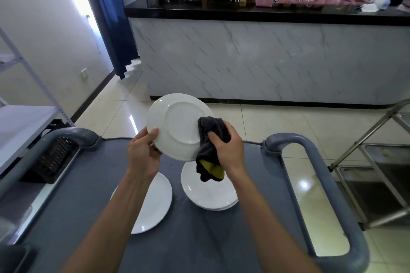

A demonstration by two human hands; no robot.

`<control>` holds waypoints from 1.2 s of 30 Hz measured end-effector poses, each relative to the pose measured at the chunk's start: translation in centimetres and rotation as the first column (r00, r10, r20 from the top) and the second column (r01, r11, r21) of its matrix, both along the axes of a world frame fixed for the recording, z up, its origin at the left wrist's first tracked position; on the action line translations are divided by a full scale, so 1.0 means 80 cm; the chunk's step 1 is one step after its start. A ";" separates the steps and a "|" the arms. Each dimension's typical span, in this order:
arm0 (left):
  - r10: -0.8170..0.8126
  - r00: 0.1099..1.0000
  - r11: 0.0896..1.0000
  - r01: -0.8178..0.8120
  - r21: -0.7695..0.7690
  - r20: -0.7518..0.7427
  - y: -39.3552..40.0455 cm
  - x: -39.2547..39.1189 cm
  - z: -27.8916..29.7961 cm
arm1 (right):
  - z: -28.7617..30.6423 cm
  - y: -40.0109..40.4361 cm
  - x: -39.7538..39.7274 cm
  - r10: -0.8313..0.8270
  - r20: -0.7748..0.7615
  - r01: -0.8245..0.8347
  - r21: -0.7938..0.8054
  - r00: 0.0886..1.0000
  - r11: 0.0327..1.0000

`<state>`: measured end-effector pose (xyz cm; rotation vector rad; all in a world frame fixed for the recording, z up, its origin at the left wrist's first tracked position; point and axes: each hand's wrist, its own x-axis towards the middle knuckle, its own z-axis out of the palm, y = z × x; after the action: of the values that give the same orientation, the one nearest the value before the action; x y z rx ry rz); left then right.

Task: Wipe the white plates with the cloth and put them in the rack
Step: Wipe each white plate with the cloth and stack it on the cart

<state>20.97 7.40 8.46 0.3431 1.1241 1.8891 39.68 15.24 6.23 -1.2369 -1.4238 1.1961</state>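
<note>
White plate gripped by left hand | right hand presses cloth

A plate is held tilted above the cart top, the left hand at its left rim and the right hand pressing the cloth to its right edge. Below, 1 plate lies left of a stack of plates. A rack sits left of the cart, a counter beyond.

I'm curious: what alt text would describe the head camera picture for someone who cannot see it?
A left hand holds up a white plate, underside showing, while the right hand rubs it with a dark grey cloth. Below, a single plate and a plate stack lie on a grey cart.
</note>
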 end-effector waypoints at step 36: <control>-0.074 -0.046 0.984 0.161 -0.081 -0.996 0.034 0.068 -0.057 | 0.012 -0.030 0.104 -0.169 0.063 0.155 0.184 0.984 0.971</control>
<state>26.40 10.15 3.89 2.1262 1.8250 1.2310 47.97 12.87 7.22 -1.2595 -1.4240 0.8979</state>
